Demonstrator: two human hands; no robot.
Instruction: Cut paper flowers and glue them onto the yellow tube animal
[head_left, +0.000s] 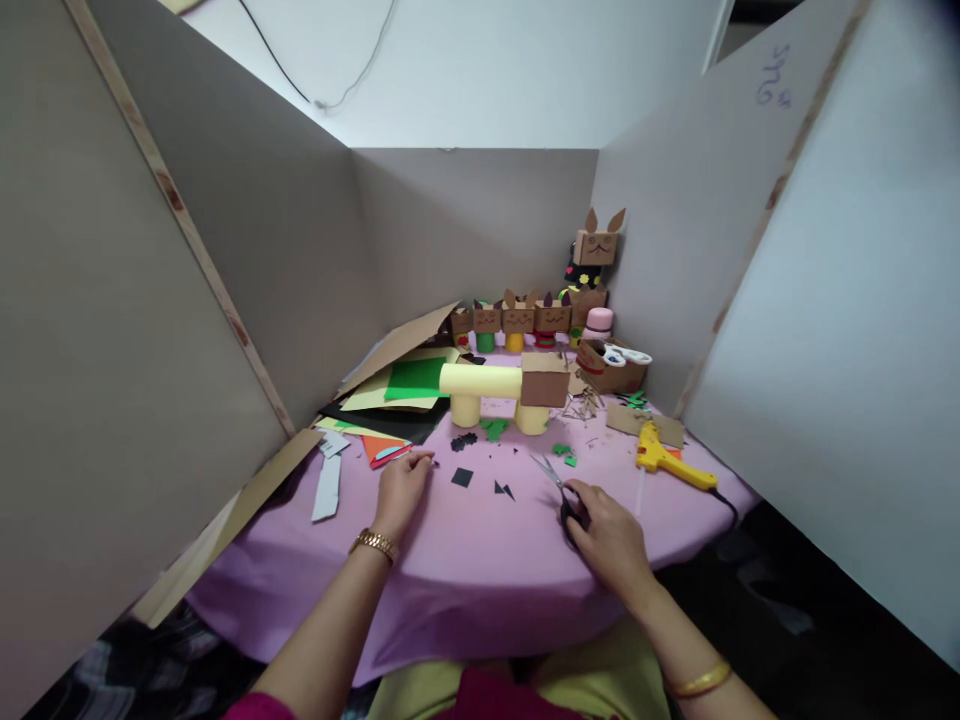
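Note:
My right hand point(611, 540) is closed round the black handles of a pair of scissors point(551, 472), whose blades point forward and left, slightly apart. On the left, the fingers of my left hand point(403, 490) are pinched together low over the table; a tiny dark bit shows at the fingertips, too small to make out. Between the hands lie a black paper square point(462, 478) and small black paper triangles point(504, 489). Behind them stands a pale yellow paper-tube animal body point(480, 380) on tube legs, with a brown cardboard box head point(545, 380) at its right end.
A yellow glue gun point(671, 460) lies at the right. White-handled scissors point(626, 355) rest on a cardboard box point(600, 372). Coloured paper sheets point(412, 380) are piled at the left. Several cardboard animal figures point(517, 318) line the back. Partition walls point(472, 215) enclose the pink-covered table point(480, 540).

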